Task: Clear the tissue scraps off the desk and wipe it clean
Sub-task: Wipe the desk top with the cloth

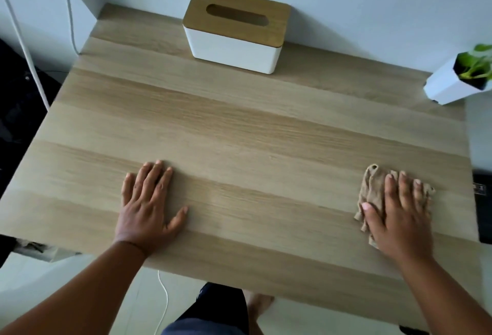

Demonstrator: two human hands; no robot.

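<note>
Right, desk (239,126): light wood-grain top, set into a corner of pale walls; no tissue scraps visible on it.
Room, L side: white cable (69,9) hangs down the wall past the desk's L edge; dark stuff on floor beyond, can't tell what.
Floor: pale, w/ a thin white cord (164,300) under the near edge.
Tissue box (234,30): white body, wooden lid w/ oval slot, at back centre against the wall; nothing poking out of the slot.
Plant pot (450,84): white, faceted, at back R corner, green leaves inside.
R edge: dark object (483,206) just off the desk, partly cut off.
Left hand (149,204): flat on desk, near-L, fingers straight & slightly spread, thumb out; holds nothing.
Right hand (399,217): flat, fingers straight, pressing down on cloth.
Cloth (372,188): tan, crumpled, near-R of desk, under R palm, edges sticking out L & front.
</note>
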